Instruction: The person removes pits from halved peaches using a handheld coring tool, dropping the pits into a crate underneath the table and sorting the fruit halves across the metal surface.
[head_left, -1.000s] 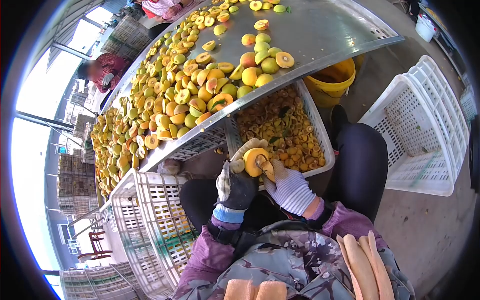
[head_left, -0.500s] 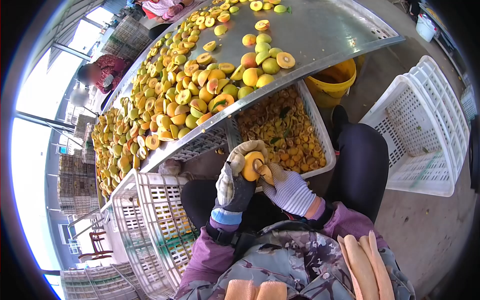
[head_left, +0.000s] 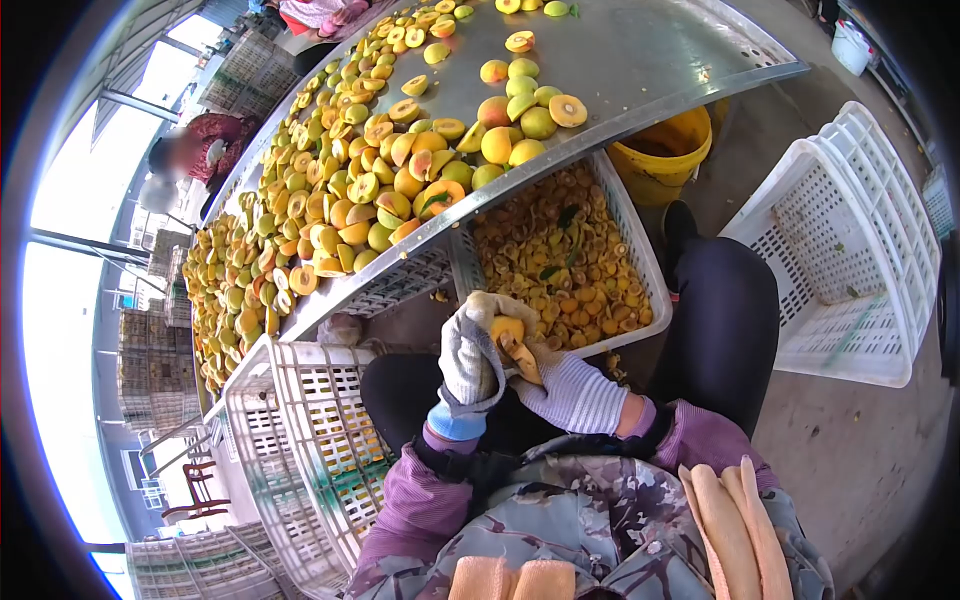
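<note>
My left hand (head_left: 470, 352), in a pale, dirty work glove, is closed around a halved peach (head_left: 507, 328) and covers much of it. My right hand (head_left: 578, 395), in a striped glove, grips a pitting tool by its brownish handle (head_left: 521, 358) and presses it against the peach. The tool's working end is hidden in or behind the fruit. Both hands are above my lap, at the near edge of a white crate (head_left: 652, 290) holding brown-yellow pits and scraps. Beyond them, many halved peaches (head_left: 365, 187) lie piled on a metal table (head_left: 640, 60).
A yellow bucket (head_left: 665, 150) stands under the table edge. White plastic crates (head_left: 850, 250) are at my right, and another stack of crates (head_left: 330, 440) is at my left. A co-worker (head_left: 215, 140) is at the table's far left side.
The peach has turned in my left hand, and the tool's metal loop, visible before, is now hidden. Both hands have shifted slightly. Some scraps now show beside the crate's near edge.
</note>
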